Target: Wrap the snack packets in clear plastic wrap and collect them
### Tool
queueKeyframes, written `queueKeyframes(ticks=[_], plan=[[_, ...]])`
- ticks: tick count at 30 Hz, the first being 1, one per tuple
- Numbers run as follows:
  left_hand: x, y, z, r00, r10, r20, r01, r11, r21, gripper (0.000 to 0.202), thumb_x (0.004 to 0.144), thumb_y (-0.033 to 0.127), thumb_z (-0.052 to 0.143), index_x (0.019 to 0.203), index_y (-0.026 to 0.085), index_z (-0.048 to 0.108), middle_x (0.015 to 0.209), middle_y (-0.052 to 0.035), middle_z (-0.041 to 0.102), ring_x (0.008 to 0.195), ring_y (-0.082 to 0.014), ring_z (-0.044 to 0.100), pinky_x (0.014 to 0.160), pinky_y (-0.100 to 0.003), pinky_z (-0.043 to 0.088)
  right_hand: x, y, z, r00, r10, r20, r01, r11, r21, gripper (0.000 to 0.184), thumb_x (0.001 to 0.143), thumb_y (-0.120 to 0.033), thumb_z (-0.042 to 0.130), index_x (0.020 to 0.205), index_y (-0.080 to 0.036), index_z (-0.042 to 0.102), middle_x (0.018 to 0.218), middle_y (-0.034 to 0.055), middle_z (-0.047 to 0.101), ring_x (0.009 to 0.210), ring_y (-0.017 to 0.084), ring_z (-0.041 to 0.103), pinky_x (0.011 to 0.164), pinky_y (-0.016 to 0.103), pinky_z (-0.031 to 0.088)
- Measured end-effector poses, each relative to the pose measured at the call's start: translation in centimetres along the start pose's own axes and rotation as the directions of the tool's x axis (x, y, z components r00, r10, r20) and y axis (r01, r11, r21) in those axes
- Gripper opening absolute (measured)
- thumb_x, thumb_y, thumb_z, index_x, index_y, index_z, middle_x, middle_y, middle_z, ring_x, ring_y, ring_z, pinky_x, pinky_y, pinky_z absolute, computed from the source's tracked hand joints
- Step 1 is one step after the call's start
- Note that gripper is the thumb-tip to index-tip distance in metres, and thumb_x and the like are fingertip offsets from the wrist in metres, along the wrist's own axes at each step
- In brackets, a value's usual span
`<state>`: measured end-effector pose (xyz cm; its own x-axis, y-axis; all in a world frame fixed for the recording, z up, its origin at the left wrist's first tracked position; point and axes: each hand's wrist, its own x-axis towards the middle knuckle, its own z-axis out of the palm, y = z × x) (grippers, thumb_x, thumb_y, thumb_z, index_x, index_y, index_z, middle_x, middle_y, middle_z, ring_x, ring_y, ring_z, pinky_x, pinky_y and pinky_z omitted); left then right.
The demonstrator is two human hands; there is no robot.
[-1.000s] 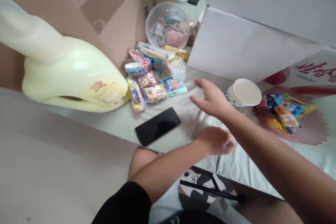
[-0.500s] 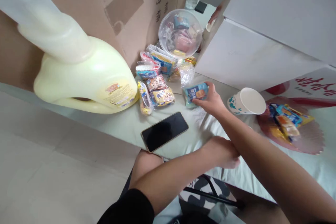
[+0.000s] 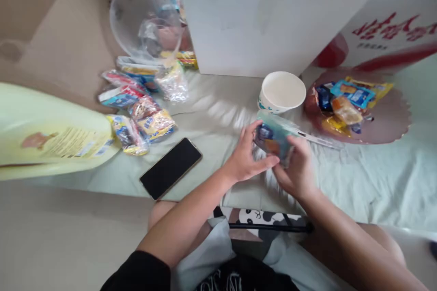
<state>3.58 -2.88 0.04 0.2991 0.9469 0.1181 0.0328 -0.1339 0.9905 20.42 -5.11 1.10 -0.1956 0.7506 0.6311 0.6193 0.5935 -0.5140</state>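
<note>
A blue-green snack packet [image 3: 273, 138] is held up between both hands, a little blurred by motion. My left hand [image 3: 244, 157] grips its left side, thumb along the lower edge. On the packet's right side, the fingers and thumb of my right hand [image 3: 297, 166] are closed. Just beyond the packet stands a white paper cup [image 3: 283, 91], its opening facing up. Behind my right hand lies a thin clear wrapper or strip [image 3: 319, 140], partly hidden. A pink scalloped plate [image 3: 392, 120] to the right bears several wrapped snacks [image 3: 353, 100].
On the left lie a black phone [image 3: 171, 168], several wrapped snacks [image 3: 143, 113] and a tilted clear plastic tub [image 3: 126, 18]. A large pale-yellow jug [image 3: 51, 132] stands beside them. White boxes [image 3: 239, 22] and a cardboard box [image 3: 61, 32] line the back.
My right hand has brought the blue-green packet from beside the snack pile toward me and right. My left hand has come up from under the right arm and now grips it. The view has turned right.
</note>
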Motion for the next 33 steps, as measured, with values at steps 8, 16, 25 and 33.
queueKeyframes(ticks=[8, 16, 25, 33], plan=[[1.9, 0.7, -1.2, 0.919, -0.349, 0.186, 0.38, 0.654, -0.653, 0.083, 0.065, 0.058, 0.081, 0.135, 0.025, 0.053, 0.135, -0.0121, 0.061, 0.123, -0.0347, 0.061, 0.105, -0.051, 0.051, 0.6, 3.7, -5.2, 0.979, 0.002, 0.206, -0.002, 1.0, -0.004, 0.024, 0.091, -0.017, 0.057, 0.114, -0.023, 0.063, 0.095, 0.0067, 0.068, 0.09, 0.023, 0.066, 0.082, 0.039, 0.054], [3.1, 1.8, -1.8, 0.85, -0.494, 0.184, 0.407, 0.394, -0.824, 0.084, 0.061, 0.08, 0.067, 0.12, 0.021, 0.059, 0.105, -0.0115, 0.068, 0.083, -0.0241, 0.065, 0.073, -0.041, 0.058, -0.1, 5.6, -7.0, 0.949, 0.269, 0.165, -0.164, 0.867, -0.471, 0.026, 0.094, -0.021, 0.053, 0.118, -0.016, 0.063, 0.11, 0.0138, 0.071, 0.1, 0.029, 0.065, 0.088, 0.043, 0.052], [3.2, 1.5, -1.9, 0.769, -0.508, 0.388, 0.566, 0.258, -0.783, 0.108, 0.035, 0.089, 0.075, 0.112, 0.014, 0.062, 0.093, -0.0128, 0.066, 0.065, -0.0148, 0.051, 0.048, -0.025, 0.039, -0.3, 6.0, -5.5, 0.86, 0.426, 0.282, -0.145, 0.732, -0.665, 0.026, 0.097, -0.028, 0.049, 0.112, -0.018, 0.068, 0.105, 0.0141, 0.068, 0.096, 0.032, 0.06, 0.078, 0.044, 0.046], [1.7, -0.5, -1.6, 0.814, -0.439, 0.38, 0.578, 0.559, -0.594, 0.095, 0.031, 0.064, 0.096, 0.112, 0.023, 0.068, 0.099, -0.008, 0.07, 0.088, -0.0238, 0.065, 0.074, -0.034, 0.052, 0.4, 3.6, -6.0, 0.958, 0.149, 0.245, -0.168, 0.984, 0.058, 0.019, 0.102, -0.028, 0.045, 0.114, -0.022, 0.058, 0.095, 0.0084, 0.067, 0.082, 0.021, 0.066, 0.071, 0.035, 0.052]])
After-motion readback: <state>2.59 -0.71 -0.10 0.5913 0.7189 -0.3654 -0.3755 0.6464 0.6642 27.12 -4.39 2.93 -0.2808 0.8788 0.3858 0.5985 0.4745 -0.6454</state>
